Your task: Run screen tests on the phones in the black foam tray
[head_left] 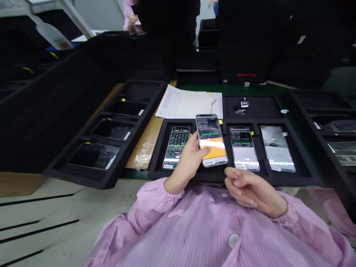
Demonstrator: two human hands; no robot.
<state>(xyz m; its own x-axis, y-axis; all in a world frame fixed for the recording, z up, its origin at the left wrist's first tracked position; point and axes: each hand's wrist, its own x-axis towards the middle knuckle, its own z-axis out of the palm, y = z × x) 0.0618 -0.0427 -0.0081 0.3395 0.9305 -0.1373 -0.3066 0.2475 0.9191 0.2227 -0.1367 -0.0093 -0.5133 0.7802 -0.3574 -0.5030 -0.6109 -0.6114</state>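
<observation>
My left hand (191, 159) is closed around the left edge of a smartphone (211, 140), its thumb over the lit screen. That screen shows dark text above, green text in the middle and an orange block below. The phone is tilted above a black foam tray (155, 172). My right hand (246, 187), fingers curled in a loose fist, is near the tray's front edge, apart from the phone; nothing shows in it. In the tray lie a phone with a green-text grid (177, 147), a phone with a half-white screen (244, 149) and a phone with a greyish glare (278, 149).
Left, a slanted black tray (111, 178) holds several dark phones; another black tray (308, 100) stands right. Behind are papers (191, 102) with a pen, and a small shiny metal object (242, 106). A wrapped cardboard piece (144, 146) lies left. A person's pink sleeve (128, 16) shows beyond.
</observation>
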